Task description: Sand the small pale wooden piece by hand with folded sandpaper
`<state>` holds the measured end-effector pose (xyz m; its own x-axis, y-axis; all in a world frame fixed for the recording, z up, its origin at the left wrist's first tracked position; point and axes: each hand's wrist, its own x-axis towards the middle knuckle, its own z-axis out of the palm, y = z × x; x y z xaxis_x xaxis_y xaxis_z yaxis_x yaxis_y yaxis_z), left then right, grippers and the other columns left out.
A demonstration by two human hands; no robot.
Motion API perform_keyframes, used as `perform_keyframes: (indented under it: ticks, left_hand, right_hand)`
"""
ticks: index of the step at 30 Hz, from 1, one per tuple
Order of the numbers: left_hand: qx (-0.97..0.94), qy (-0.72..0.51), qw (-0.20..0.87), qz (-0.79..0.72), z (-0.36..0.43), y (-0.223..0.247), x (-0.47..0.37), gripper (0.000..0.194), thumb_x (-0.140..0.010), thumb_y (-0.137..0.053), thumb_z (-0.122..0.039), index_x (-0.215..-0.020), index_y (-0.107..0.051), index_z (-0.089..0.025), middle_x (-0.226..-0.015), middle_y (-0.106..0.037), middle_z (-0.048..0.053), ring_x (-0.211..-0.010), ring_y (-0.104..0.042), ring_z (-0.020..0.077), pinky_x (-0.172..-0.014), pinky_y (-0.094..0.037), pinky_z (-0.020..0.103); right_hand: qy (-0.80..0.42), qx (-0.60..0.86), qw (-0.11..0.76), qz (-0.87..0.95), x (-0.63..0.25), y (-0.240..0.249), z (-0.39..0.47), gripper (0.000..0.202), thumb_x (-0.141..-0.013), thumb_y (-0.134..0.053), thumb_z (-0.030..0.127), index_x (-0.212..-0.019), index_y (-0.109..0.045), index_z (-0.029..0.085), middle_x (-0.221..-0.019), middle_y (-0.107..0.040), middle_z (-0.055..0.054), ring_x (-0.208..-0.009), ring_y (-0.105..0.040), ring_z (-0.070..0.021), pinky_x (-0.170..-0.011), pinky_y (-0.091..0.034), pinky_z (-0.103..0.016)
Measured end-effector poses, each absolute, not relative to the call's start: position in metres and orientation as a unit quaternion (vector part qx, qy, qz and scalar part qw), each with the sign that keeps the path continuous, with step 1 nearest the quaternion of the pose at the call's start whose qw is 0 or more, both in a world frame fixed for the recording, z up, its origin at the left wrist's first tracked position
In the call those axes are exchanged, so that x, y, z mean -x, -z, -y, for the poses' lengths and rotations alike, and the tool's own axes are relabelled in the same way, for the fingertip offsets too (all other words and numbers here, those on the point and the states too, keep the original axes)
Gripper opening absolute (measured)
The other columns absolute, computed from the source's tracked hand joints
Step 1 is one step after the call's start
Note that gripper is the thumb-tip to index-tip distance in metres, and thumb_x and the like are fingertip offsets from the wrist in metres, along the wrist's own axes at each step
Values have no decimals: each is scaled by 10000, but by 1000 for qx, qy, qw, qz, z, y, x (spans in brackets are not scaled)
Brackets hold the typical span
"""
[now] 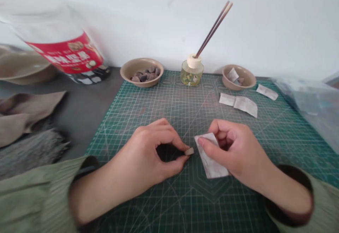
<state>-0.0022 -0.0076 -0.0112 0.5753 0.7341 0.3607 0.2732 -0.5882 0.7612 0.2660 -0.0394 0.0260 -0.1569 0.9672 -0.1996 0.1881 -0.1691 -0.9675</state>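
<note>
Between thumb and fingertips, my left hand [156, 150] pinches a small light-brown block [189, 151] just above the green cutting mat [164, 102]. My right hand [233, 144] is closed on a folded piece of whitish paper [212, 160], thumb on top and fingers curled behind. A narrow gap separates the paper from the block. Farther back on the mat lie two joined or overlapping strips of similar paper [245, 105], and a smaller strip [267, 92] to their right.
Brown pebble-like pieces fill a bowl [124, 71] at the back left. A reed diffuser [192, 74] stands mid-back; another bowl [225, 79] holds paper scraps. On the left are a large red-labelled jar [71, 56], a big bowl [23, 72] and cloths [29, 113]. Clear plastic [307, 95] lies right.
</note>
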Motion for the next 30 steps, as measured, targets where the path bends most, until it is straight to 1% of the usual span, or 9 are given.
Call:
perform_keyframes:
  ticks: [2,4,7,11,16,21,25,30]
  left_hand:
    - [-821,-345,334,-309,8,12,3,188,-1053,-988,-119,-1082,-964,-304,-1024,-962,-33,-965,-879,193,-875,-704,331]
    - [-820,-341,334,-316,9,11,3,183,-1059,-989,-124,-1098,-966,-301,-1046,-959,-30,-994,-882,190,-890,-706,317]
    - [-819,-333,338,-324,11,9,4,181,-1060,-992,-127,-1103,-965,-301,-1053,-952,-33,-1015,-881,184,-905,-706,297]
    - [-815,-323,339,-342,14,4,4,194,-1052,-968,-124,-1097,-966,-312,-1050,-943,-46,-993,-871,166,-880,-688,266]
    - [-807,-321,354,-348,16,1,4,195,-1042,-933,-124,-1067,-943,-317,-1003,-921,-70,-932,-855,150,-829,-667,243]
    - [-806,-320,355,-349,15,2,4,153,-1062,-982,-181,-1082,-954,-331,-1021,-942,-64,-948,-866,175,-863,-687,277]
    - [-805,-323,352,-351,16,3,5,153,-1069,-998,-183,-1061,-954,-329,-1003,-938,-72,-950,-869,165,-876,-680,275]
    - [-801,-317,352,-367,16,2,2,173,-1025,-1020,-167,-1024,-955,-328,-1003,-934,-79,-919,-868,155,-855,-667,274]
  right_hand:
    - [-530,548,342,549,-263,-30,42,470,-906,-1076,314,-754,-634,263,-585,-543,83,-525,-420,-101,-473,-305,-214]
    - [-516,557,325,563,-261,-32,43,420,-918,-1014,291,-753,-628,270,-575,-531,86,-509,-421,-100,-461,-305,-212]
    - [-495,569,307,580,-260,-33,45,369,-933,-932,300,-745,-615,285,-559,-526,88,-483,-425,-100,-436,-293,-215]
    - [-472,582,293,594,-258,-32,47,312,-965,-857,319,-757,-625,298,-553,-552,86,-469,-466,-107,-432,-312,-228]
    - [-450,579,291,615,-255,-31,49,290,-972,-839,308,-763,-638,303,-539,-535,100,-444,-483,-108,-422,-281,-243]
    - [-432,583,286,626,-254,-32,51,297,-978,-831,288,-754,-636,303,-527,-522,108,-428,-485,-106,-416,-258,-248]
    - [-419,577,289,638,-253,-32,52,293,-985,-823,263,-760,-638,300,-530,-546,108,-427,-490,-101,-411,-267,-243]
    - [-401,572,295,652,-250,-34,52,271,-939,-804,217,-749,-628,295,-518,-540,119,-415,-474,-85,-415,-255,-238]
